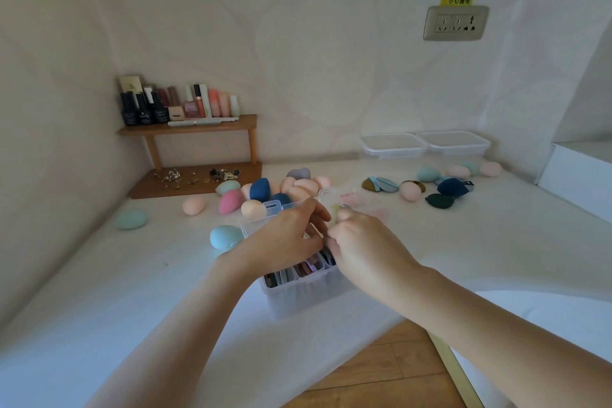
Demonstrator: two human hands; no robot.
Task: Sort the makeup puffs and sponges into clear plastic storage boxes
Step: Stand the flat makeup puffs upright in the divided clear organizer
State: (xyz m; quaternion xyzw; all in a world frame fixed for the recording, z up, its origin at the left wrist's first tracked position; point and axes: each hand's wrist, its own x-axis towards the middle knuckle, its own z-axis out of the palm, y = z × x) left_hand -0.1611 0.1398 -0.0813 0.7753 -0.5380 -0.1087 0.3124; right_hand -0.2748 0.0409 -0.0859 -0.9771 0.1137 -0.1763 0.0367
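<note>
Flat puffs (299,270) are already filed in the clear box (298,295) on the surface (480,248), but most sponges (298,187) at its 12 o'clock and loose puffs (452,187) at 2 o'clock are left unsorted, and two lidded boxes (394,144) at 1 o'clock appear unfilled. A small pale piece (335,210) is pinched over the box by the curled left hand (288,238) and right hand (361,248) together. Open room is offered at 3 o'clock, while the surface edge lies close at 6 o'clock.
</note>
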